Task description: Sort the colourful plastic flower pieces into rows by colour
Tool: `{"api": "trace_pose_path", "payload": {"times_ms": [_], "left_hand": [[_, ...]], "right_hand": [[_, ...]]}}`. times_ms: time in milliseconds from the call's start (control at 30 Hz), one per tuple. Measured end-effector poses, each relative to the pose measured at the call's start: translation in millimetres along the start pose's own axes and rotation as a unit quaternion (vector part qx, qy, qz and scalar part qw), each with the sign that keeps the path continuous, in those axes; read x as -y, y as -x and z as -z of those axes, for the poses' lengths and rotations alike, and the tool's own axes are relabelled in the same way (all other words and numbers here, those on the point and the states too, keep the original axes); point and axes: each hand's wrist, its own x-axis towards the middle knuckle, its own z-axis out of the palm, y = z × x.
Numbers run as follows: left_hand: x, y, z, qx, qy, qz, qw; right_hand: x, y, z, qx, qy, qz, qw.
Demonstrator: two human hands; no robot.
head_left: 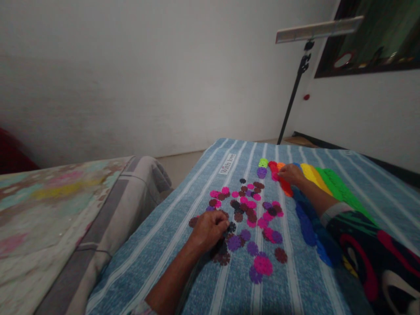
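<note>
Left hand (209, 230), and right hand (290, 174) at its two o'clock, curl nearly closed, hold unclear from here. Notched plastic discs (263, 264) seem light, stiff; pinch rims.

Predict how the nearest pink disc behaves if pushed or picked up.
The pink disc lies flat and looks thin, so it's probably light and would likely slide rather than roll. Its notched rim may snag the purple disc it partly covers. It looks round, without visible folds, suggesting it's fairly stiff.
</note>
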Motion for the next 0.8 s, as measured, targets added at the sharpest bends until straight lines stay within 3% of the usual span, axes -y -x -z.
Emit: {"api": "trace_pose_path", "payload": {"times_ms": [200, 433, 567, 800], "left_hand": [[3.8, -1.3, -1.7, 0.004, -0.014, -0.001, 1.0], [2.3, -0.7, -0.5, 0.003, -0.015, -0.007, 1.0], [0.7, -0.1, -0.8, -0.002, -0.009, -0.006, 1.0], [3.2, -0.1, -1.5, 0.005, -0.009, -0.014, 1.0]], "right_hand": [[3.3, 1.9, -6.6, 0.036, 0.042, -0.005, 0.998], [10.5, 8.2, -5.3, 0.009, 0.082, 0.01, 0.997], [28.1, 9.0, -9.5, 0.013, 0.08, 0.069, 0.994], [80.9, 12.5, -26.1, 0.06, 0.051, 0.219, 0.972]]}}
